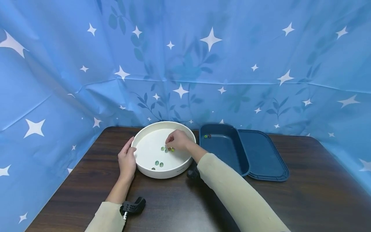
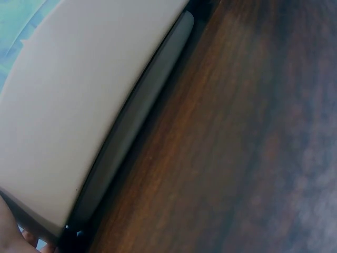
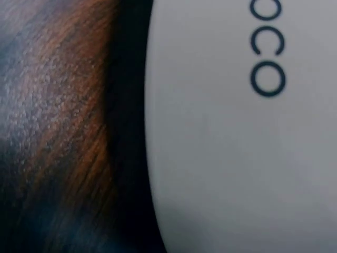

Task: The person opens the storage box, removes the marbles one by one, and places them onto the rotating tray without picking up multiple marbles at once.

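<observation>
A round white tray (image 1: 149, 138) with a raised wall stands on the table, several glass marbles (image 1: 161, 164) on its floor. My left hand (image 1: 127, 160) rests against the tray's left side, its fingers along the outer wall and the thumb by the rim. Over the tray, my right hand (image 1: 178, 140) has curled fingers pinched together at a small marble, mostly hidden by the fingertips. More marbles (image 1: 162, 149) lie just below those fingertips. The left wrist view shows the tray's outer wall (image 2: 79, 95); in the right wrist view the wall (image 3: 221, 147) bears dark letters.
Right of the tray sits a dark blue rectangular box (image 1: 229, 149) with two marbles (image 1: 207, 136) near its far left corner. A flat blue lid (image 1: 265, 154) lies beside it on the brown wooden table (image 1: 313, 180). A blue starred curtain (image 1: 185, 64) hangs behind.
</observation>
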The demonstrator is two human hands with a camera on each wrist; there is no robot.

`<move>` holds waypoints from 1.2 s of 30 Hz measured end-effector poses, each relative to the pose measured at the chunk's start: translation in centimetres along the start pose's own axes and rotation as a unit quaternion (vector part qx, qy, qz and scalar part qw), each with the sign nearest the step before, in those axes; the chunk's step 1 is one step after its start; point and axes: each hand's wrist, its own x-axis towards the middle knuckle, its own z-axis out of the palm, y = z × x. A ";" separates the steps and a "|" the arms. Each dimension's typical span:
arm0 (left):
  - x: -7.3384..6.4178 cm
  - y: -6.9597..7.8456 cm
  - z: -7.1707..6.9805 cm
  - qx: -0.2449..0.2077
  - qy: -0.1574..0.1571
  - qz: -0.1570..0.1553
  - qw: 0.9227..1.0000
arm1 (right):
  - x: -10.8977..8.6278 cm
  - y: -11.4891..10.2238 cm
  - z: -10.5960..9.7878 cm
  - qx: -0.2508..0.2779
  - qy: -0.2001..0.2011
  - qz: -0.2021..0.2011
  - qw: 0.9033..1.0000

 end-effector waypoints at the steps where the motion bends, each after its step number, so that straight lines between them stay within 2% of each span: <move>1: 0.0 0.0 0.0 0.000 0.001 -0.001 1.000 | -0.1 0.0 -0.1 -0.002 -0.001 0.001 1.000; 8: -0.1 0.1 0.0 0.005 0.005 -0.004 1.000 | -0.6 -0.1 -1.9 -0.007 0.002 -0.018 1.000; 13: -0.1 0.3 -0.2 0.010 0.005 -0.001 1.000 | -1.6 -0.3 -4.8 0.002 0.020 -0.031 0.999; 17: 0.0 0.4 -0.4 0.015 0.005 0.000 1.000 | -2.5 0.3 -7.3 0.019 0.044 -0.017 0.999; 21: 0.1 0.5 -0.5 0.017 0.005 -0.001 1.000 | -3.5 1.8 -9.2 0.035 0.064 0.000 0.997; 26: 0.1 0.5 -0.4 0.015 0.004 -0.003 1.000 | -4.4 4.8 -10.7 0.039 0.082 0.020 0.996; 31: 0.1 0.4 -0.2 0.013 0.002 -0.003 1.000 | -5.0 7.3 -11.1 0.029 0.087 0.033 0.995; 36: -0.1 0.4 0.1 0.011 -0.002 -0.005 1.000 | -5.2 8.9 -11.1 0.019 0.083 0.042 0.995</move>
